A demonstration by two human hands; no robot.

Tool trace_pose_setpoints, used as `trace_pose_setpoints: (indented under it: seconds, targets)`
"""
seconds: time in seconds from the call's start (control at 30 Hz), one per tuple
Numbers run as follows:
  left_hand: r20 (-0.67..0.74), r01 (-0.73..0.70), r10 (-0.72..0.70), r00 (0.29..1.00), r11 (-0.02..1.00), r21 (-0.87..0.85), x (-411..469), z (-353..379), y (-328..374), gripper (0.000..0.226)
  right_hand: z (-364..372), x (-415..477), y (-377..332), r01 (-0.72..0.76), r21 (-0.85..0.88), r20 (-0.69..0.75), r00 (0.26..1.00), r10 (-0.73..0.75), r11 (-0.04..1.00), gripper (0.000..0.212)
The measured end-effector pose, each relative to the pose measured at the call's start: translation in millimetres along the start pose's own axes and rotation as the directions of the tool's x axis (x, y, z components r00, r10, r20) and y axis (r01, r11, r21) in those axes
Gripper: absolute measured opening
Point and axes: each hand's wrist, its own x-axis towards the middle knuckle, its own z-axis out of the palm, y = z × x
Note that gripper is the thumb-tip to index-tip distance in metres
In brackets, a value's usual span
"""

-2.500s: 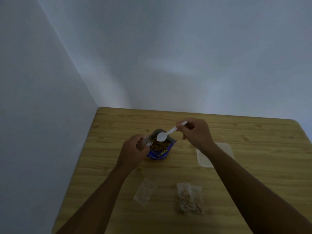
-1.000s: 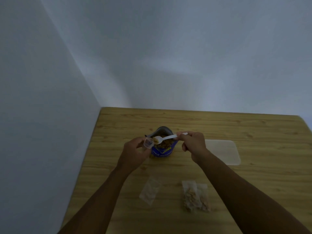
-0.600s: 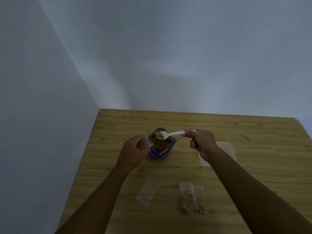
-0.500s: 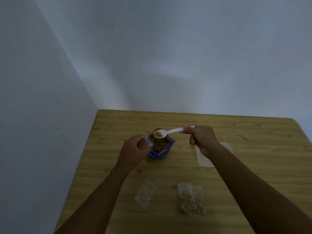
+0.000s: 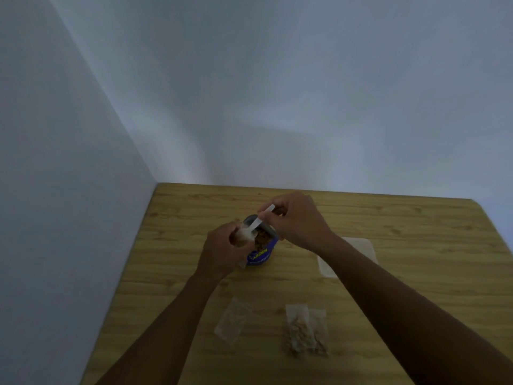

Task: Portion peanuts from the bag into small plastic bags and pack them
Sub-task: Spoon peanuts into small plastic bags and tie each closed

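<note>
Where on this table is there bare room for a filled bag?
Bare: the far edge of the table behind the peanut bag, and the right beyond the translucent sheet. Crowded: left hand gripping a small bag, right hand pinching the spoon, at the peanut bag; empty bag and filled bags between the forearms.

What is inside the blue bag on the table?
Brown peanuts show in the open blue bag; the left hand and white spoon cover part of its mouth, hiding the rest.
</note>
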Motion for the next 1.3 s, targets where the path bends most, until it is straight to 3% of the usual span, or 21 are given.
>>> trace_pose_setpoints:
  seconds: [0.13, 0.27, 0.37, 0.43, 0.6, 0.7, 0.77, 0.83, 0.9, 1.0, 1.2, 1.3]
  targets:
    - [-0.032, 0.011, -0.011, 0.999, 1.0, -0.008, -4.2, -0.1, -0.5, 0.017, -11.5, 0.6, -1.4, 0.079, -0.041, 0.059, 0.995, -0.077, 0.996, 0.01]
    - [-0.051, 0.06, -0.061, 0.997, 0.998, -0.028, -7.3, -0.6, -5.5, 0.018, -24.6, 1.6, 0.7, 0.05, 0.023, 0.017, 0.999, -0.05, 0.999, 0.009]
    - [-0.049, 0.088, -0.092, 0.995, 0.994, -0.068, -11.7, -2.4, -7.2, 0.02, -28.3, 3.2, 15.5, -0.043, 0.189, -0.116, 0.991, 0.065, 0.981, 0.007]
    - [-0.057, 0.115, -0.119, 0.991, 0.99, -0.077, -15.0, -3.8, -9.5, 0.018, -18.3, 1.5, 33.9, -0.126, 0.2, -0.182, 0.97, 0.163, 0.972, 0.007]
    - [0.0, 0.221, -0.222, 0.975, 0.971, -0.094, -28.2, 0.5, -15.7, 0.019, 27.6, -13.6, 72.7, -0.346, 0.197, -0.075, 0.928, 0.366, 0.917, 0.02]
    - [0.038, 0.239, -0.236, 0.971, 0.967, -0.09, -41.3, 5.6, -13.7, 0.027, 43.5, -29.0, 75.0, -0.348, -0.03, -0.323, 0.891, 0.32, 0.937, 0.035]
    - [0.043, 0.214, -0.211, 0.976, 0.973, -0.081, -52.0, 10.4, -12.0, 0.026, 54.5, -47.6, 67.7, -0.277, -0.046, -0.444, 0.866, 0.229, 0.96, 0.03]
    - [0.075, 0.247, -0.24, 0.968, 0.963, -0.104, -62.0, 16.3, -9.1, 0.023, 66.9, -67.2, 63.0, -0.219, 0.008, -0.348, 0.914, 0.208, 0.976, 0.022]
    - [0.143, 0.31, -0.29, 0.946, 0.94, -0.146, -71.8, 23.8, -3.8, 0.025, 75.1, -83.5, 59.8, -0.235, 0.041, -0.143, 0.961, 0.238, 0.971, 0.027]
    - [0.22, 0.338, -0.301, 0.928, 0.928, -0.158, -83.8, 35.4, -1.3, 0.046, 75.1, -91.4, 62.9, -0.24, 0.081, 0.03, 0.971, 0.238, 0.968, 0.031]
    - [0.319, 0.35, -0.276, 0.906, 0.914, -0.204, -101.5, 48.8, -8.9, 0.063, 69.9, -92.6, 96.7, -0.286, -0.025, 0.144, 0.947, 0.287, 0.958, 0.03]
    - [0.368, 0.459, -0.338, 0.866, 0.828, -0.322, -110.4, 58.0, -9.9, 0.038, 69.6, -98.6, 109.7, -0.353, -0.043, 0.184, 0.917, 0.354, 0.935, 0.024]
